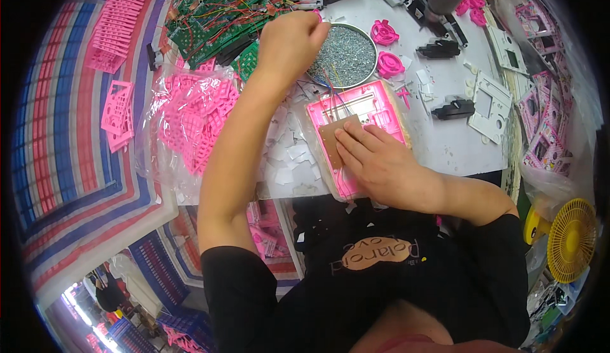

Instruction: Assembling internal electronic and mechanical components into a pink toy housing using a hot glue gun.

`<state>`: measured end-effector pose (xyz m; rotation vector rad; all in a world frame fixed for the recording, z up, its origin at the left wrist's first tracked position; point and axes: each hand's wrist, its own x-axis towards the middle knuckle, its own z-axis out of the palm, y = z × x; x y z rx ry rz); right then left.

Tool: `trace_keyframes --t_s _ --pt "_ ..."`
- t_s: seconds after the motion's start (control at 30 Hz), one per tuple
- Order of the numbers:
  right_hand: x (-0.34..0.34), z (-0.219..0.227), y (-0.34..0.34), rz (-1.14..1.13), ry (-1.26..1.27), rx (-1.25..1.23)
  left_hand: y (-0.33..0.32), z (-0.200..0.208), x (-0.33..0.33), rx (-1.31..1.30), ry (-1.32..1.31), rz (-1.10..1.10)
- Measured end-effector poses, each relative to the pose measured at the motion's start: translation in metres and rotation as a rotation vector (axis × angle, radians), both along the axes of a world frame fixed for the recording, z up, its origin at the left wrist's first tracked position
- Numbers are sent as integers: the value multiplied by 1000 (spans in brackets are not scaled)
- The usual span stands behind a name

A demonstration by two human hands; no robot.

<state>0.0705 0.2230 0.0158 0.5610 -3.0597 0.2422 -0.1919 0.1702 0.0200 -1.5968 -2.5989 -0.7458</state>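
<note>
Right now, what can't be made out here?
In the head view:
What, if anything, the left hand grips: hidden by the hand itself.
Part of the brown board: under the right hand.
Floor of the pink shell: partly under the board.
Small metal pieces in the tin: too small to identify.
Green circuit boards: some cut off by top edge.

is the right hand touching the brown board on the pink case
Touching: the head view shows the right hand laid over the brown board, fingers stretched across its face with no visible gap.
</note>
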Motion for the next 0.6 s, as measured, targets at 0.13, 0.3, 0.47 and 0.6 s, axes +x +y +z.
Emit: trace_keyframes --t_s 0.13,0.3,0.47,0.6 --pt "-2 -9 9 -27 60 -162 -66 11 75 230 -366 -102" --pt "-22 -4 38 21 -97 -591 -106 -25 153 165 -295 8" --pt "-65 41 154 -541 739 -1089 -107 -35 173 162 -155 32" --pt "-163 88 211 -447 826 -1315 -104 -33 172 148 -128 -8"
